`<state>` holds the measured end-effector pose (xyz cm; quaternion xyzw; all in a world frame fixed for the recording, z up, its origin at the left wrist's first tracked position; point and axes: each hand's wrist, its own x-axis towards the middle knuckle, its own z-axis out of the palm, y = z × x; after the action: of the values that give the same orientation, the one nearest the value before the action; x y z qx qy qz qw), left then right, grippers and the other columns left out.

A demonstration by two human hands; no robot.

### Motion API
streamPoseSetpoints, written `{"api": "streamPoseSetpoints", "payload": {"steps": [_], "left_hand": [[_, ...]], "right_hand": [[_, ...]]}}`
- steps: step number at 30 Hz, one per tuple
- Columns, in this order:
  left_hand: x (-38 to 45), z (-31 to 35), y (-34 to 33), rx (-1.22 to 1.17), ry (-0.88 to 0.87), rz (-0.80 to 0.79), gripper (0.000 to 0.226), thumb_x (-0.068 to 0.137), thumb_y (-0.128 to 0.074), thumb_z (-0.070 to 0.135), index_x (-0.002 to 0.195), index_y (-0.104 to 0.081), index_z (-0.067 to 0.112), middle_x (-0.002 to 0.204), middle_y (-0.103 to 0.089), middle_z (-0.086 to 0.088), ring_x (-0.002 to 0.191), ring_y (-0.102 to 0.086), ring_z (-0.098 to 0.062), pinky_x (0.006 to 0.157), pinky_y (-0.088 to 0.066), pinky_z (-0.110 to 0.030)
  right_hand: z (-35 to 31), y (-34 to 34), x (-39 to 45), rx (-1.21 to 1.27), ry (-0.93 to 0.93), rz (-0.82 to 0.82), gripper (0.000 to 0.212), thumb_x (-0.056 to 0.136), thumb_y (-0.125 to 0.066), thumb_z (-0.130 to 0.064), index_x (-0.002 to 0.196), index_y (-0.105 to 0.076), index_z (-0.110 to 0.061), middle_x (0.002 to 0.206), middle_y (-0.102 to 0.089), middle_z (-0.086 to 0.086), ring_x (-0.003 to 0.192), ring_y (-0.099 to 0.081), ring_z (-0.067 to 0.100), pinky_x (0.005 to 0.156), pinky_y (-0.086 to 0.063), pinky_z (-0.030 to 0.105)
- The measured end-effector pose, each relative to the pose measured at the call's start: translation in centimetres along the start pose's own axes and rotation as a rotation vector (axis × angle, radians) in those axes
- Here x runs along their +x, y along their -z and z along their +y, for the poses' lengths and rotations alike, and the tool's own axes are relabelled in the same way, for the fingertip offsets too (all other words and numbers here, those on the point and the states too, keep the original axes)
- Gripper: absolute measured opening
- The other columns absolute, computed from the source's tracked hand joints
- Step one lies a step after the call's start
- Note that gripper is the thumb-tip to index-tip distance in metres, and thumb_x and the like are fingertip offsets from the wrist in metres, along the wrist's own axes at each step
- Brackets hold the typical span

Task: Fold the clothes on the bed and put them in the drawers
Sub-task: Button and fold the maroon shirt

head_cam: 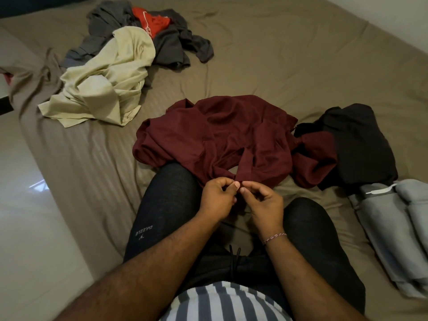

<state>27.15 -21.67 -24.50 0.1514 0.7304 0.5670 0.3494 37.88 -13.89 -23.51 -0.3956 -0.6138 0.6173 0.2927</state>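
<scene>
Hands met at the near edge of the maroon shirt [222,133], crumpled on the bed [278,54] before your knees: left hand [217,198] and right hand [264,202] each pinched it; you needed to spread it flat before folding.

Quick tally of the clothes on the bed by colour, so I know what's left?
Maroon garment, pinched by left hand and right hand: 1
Cream garment: 1
Red garment: 1
Dark grey clothes, heaped, count uncertain: at least 1
Black garment: 1
Light grey folded garment: 1
Total: at least 6
</scene>
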Motion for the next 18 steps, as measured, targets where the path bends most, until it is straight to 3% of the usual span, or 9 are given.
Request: {"api": "streamPoseSetpoints", "payload": {"steps": [4,7,12,18], "left_hand": [[0.0,0.3,-0.1,-0.059,0.027,-0.033,0.018,0.102,-0.065,0.024,0.086,-0.074,0.022,0.064,-0.068,0.007,0.056,-0.061,-0.006,0.058,-0.052,-0.026],[-0.5,0.6,-0.3,0.034,-0.034,-0.079,0.018,0.102,-0.065,0.027,0.086,-0.072,0.025,0.062,-0.066,0.008,0.056,-0.061,-0.005,0.058,-0.053,-0.024],[-0.5,1.0,-0.1,0.112,-0.078,0.009,0.02,0.102,-0.065,0.028,0.083,-0.071,0.024,0.059,-0.066,0.016,0.055,-0.06,0.002,0.055,-0.047,-0.015],[-0.5,0.9,-0.1,0.038,-0.035,-0.013,0.02,0.103,-0.063,0.024,0.086,-0.071,0.019,0.059,-0.065,0.013,0.055,-0.059,0.003,0.056,-0.048,-0.019]], "right_hand": [[0.3,-0.1,0.2,0.147,-0.119,0.021,0.015,0.09,-0.07,0.007,0.096,-0.077,-0.005,0.09,-0.076,0.008,0.077,-0.069,0.012,0.075,-0.058,0.027],[0.6,0.1,0.2,0.251,-0.196,0.047,0.017,0.091,-0.064,0.009,0.091,-0.074,-0.005,0.083,-0.069,0.011,0.073,-0.061,0.017,0.071,-0.053,0.031],[0.5,0.0,0.1,0.292,-0.187,-0.033,0.01,0.095,-0.067,-0.004,0.095,-0.077,-0.006,0.091,-0.075,0.011,0.08,-0.067,0.017,0.069,-0.056,0.025],[0.1,-0.4,0.1,0.373,-0.279,-0.096,0.008,0.093,-0.069,-0.003,0.098,-0.074,-0.007,0.091,-0.075,0.008,0.081,-0.068,0.013,0.071,-0.055,0.023]]}}
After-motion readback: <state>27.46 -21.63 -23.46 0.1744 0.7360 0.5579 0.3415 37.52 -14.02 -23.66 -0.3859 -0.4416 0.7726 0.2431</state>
